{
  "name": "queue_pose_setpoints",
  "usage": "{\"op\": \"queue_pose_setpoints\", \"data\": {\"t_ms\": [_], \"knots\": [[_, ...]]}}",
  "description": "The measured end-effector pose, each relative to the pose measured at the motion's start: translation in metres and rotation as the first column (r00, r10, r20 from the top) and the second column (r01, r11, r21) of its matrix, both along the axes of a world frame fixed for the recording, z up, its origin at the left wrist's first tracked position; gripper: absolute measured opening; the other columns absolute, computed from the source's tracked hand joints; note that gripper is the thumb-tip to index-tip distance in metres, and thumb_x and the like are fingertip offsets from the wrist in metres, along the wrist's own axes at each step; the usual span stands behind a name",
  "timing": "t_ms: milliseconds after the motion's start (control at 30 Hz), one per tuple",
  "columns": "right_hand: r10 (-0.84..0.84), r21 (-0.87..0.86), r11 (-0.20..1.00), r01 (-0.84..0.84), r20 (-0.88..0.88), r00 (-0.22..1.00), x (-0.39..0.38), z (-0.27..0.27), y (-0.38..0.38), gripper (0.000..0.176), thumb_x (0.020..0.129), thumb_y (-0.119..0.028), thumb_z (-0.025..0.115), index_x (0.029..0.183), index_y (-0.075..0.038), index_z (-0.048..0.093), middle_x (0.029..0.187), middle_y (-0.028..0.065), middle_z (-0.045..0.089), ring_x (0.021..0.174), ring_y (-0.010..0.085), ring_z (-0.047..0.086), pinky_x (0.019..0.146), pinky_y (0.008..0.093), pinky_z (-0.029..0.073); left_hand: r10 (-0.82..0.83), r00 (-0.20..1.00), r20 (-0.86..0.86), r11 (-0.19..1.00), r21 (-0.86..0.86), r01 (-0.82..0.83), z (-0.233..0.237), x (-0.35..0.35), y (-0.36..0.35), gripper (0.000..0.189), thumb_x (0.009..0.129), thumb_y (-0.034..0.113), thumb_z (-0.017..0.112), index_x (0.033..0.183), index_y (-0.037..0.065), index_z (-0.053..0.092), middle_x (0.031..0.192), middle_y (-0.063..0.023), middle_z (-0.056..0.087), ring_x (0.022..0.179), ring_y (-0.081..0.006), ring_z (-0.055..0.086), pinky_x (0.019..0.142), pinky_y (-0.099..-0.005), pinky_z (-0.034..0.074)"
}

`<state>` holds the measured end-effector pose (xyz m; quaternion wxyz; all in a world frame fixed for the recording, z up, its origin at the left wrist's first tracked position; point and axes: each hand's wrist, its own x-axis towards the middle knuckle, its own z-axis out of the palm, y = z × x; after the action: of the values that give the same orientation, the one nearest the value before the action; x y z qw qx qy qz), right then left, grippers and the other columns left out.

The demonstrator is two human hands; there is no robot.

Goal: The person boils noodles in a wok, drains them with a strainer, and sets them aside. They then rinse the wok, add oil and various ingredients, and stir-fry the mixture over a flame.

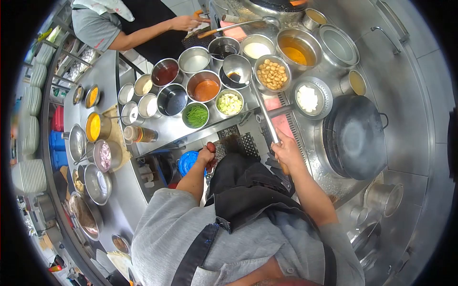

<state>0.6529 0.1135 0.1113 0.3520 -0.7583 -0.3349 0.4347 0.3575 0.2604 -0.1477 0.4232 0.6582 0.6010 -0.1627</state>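
Note:
My right hand (287,151) is closed round the handle of a long steel ladle (265,112) with a wooden end. The ladle's bowl (238,66) is over a pot of dark sauce (233,80), with a little dark liquid in it. Down at my left side, my left hand (206,156) is closed around a reddish-brown thing I cannot make out. To the right of the ladle, white pieces (307,98) lie in a perforated strainer (325,100) with a dark handle. A large dark wok (359,136) sits on the stove beyond, hazy inside.
Steel pots hold red sauce (206,90), green stalks (196,116), pale green chunks (229,103), golden-brown pieces (272,74) and amber liquid (296,50). A seasoning bottle (140,134) stands at the counter edge. Another person's arm (157,32) reaches in at the back. Bowls line the left counter (125,190).

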Motion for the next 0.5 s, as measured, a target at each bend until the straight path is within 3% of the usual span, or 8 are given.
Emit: {"op": "queue_pose_setpoints", "data": {"t_ms": [133, 233, 267, 333, 367, 433, 467, 500], "knots": [[-0.038, 0.043, 0.998, 0.041, -0.080, 0.996, -0.001, 0.011, -0.006, 0.058, 0.078, -0.005, 0.057, 0.134, -0.004, 0.041, 0.057, 0.0062, 0.055, 0.045, 0.0126, 0.052, 0.043, 0.0279, 0.043, -0.006, 1.000, -0.025, 0.998, -0.055, 0.005, 0.009, -0.009, 0.003, 0.055, 0.070, 0.022, 0.061, 0.119, 0.000, 0.046, 0.109, -0.0247, 0.059, 0.104, -0.0371, 0.057, 0.088, -0.0403, 0.046], [-0.062, 0.070, 0.995, 0.072, -0.129, 0.990, -0.003, 0.018, -0.011, 0.058, 0.077, -0.006, 0.057, 0.133, -0.002, 0.042, 0.058, 0.0082, 0.056, 0.046, 0.0134, 0.054, 0.044, 0.0285, 0.044, 0.013, 0.999, -0.042, 1.000, -0.007, -0.013, -0.069, -0.045, 0.001, 0.054, 0.069, 0.026, 0.066, 0.111, -0.005, 0.050, 0.099, -0.0215, 0.064, 0.094, -0.0351, 0.062, 0.079, -0.0395, 0.050], [-0.075, 0.069, 0.994, 0.086, -0.157, 0.985, -0.003, 0.020, -0.014, 0.057, 0.078, -0.005, 0.057, 0.133, -0.002, 0.042, 0.058, 0.0071, 0.056, 0.046, 0.0130, 0.053, 0.043, 0.0284, 0.044, -0.001, 0.999, -0.041, 1.000, 0.000, 0.001, -0.044, -0.040, 0.001, 0.054, 0.069, 0.026, 0.066, 0.111, -0.005, 0.050, 0.099, -0.0215, 0.064, 0.094, -0.0351, 0.062, 0.079, -0.0395, 0.050], [-0.094, 0.096, 0.988, 0.121, -0.253, 0.963, -0.004, 0.026, -0.021, 0.056, 0.078, -0.004, 0.057, 0.132, -0.002, 0.043, 0.061, 0.0063, 0.056, 0.046, 0.0129, 0.053, 0.042, 0.0280, 0.043, -0.571, 0.802, -0.174, 0.813, 0.016, 0.582, 0.039, -0.027, -0.005, 0.050, 0.066, 0.024, 0.070, 0.105, -0.005, 0.056, 0.097, -0.0216, 0.065, 0.094, -0.0333, 0.063, 0.078, -0.0391, 0.050], [-0.097, 0.114, 0.983, 0.144, -0.345, 0.934, -0.004, 0.030, -0.025, 0.055, 0.079, -0.003, 0.056, 0.132, -0.003, 0.043, 0.064, 0.0055, 0.056, 0.046, 0.0129, 0.053, 0.041, 0.0276, 0.043, -0.586, 0.791, -0.176, 0.801, 0.021, 0.598, 0.029, -0.028, -0.004, 0.050, 0.066, 0.024, 0.070, 0.105, -0.005, 0.056, 0.097, -0.0216, 0.065, 0.094, -0.0333, 0.063, 0.078, -0.0391, 0.050], [-0.144, 0.114, 0.970, 0.213, -0.435, 0.889, -0.003, 0.042, -0.037, 0.054, 0.079, -0.002, 0.057, 0.132, -0.003, 0.044, 0.067, 0.0050, 0.056, 0.047, 0.0125, 0.052, 0.040, 0.0266, 0.043, -0.216, 0.954, -0.209, 0.974, 0.020, 0.225, -0.023, -0.043, -0.005, 0.047, 0.065, 0.025, 0.071, 0.099, -0.004, 0.060, 0.099, -0.0223, 0.064, 0.095, -0.0329, 0.063, 0.079, -0.0382, 0.050], [-0.170, 0.106, 0.959, 0.262, -0.521, 0.836, -0.002, 0.049, -0.045, 0.053, 0.080, -0.001, 0.057, 0.132, -0.004, 0.044, 0.071, 0.0046, 0.056, 0.047, 0.0122, 0.052, 0.039, 0.0256, 0.043, -0.221, 0.959, -0.178, 0.975, -0.043, 0.217, -0.064, -0.053, 0.002, 0.052, 0.066, 0.029, 0.068, 0.104, -0.004, 0.057, 0.104, -0.0219, 0.063, 0.098, -0.0336, 0.061, 0.081, -0.0373, 0.049], [-0.199, 0.108, 0.949, 0.295, -0.519, 0.832, -0.001, 0.055, -0.055, 0.053, 0.080, -0.001, 0.057, 0.132, -0.004, 0.044, 0.071, 0.0046, 0.056, 0.047, 0.0122, 0.052, 0.039, 0.0256, 0.043, -0.254, 0.951, -0.175, 0.967, -0.041, 0.251, -0.050, -0.042, 0.004, 0.052, 0.066, 0.029, 0.068, 0.104, -0.004, 0.057, 0.104, -0.0219, 0.063, 0.098, -0.0336, 0.061, 0.081, -0.0373, 0.049]]}}
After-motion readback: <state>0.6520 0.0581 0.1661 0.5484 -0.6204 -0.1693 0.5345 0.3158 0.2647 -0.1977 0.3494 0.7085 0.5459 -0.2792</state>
